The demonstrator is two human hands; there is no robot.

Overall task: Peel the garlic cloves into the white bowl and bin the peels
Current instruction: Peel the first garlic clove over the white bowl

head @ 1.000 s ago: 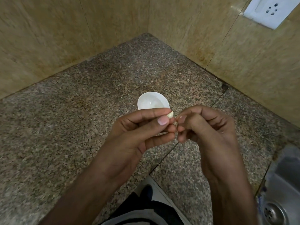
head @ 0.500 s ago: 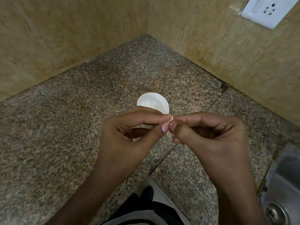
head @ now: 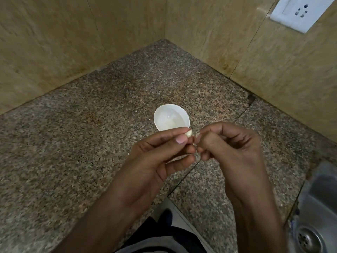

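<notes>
A small white bowl [head: 171, 116] stands on the speckled granite counter [head: 91, 143], with pale peeled cloves faintly visible inside. Just in front of the bowl my left hand [head: 160, 157] pinches a pale garlic clove [head: 243, 133] between thumb and forefinger. My right hand [head: 231, 148] is curled beside it, its fingertips pinching at the clove's right end where a thin bit of peel shows. Both hands hover above the counter, touching each other at the clove.
The counter sits in a corner of beige tiled walls [head: 73, 42]. A white wall socket [head: 300, 11] is at the top right. A steel sink with a drain [head: 308, 238] lies at the bottom right. The counter's front edge is near my dark clothing [head: 164, 234].
The clove's tip shows more between my left fingers than half a second ago. My right hand's fingers have curled in tighter against it. The bowl has not moved.
</notes>
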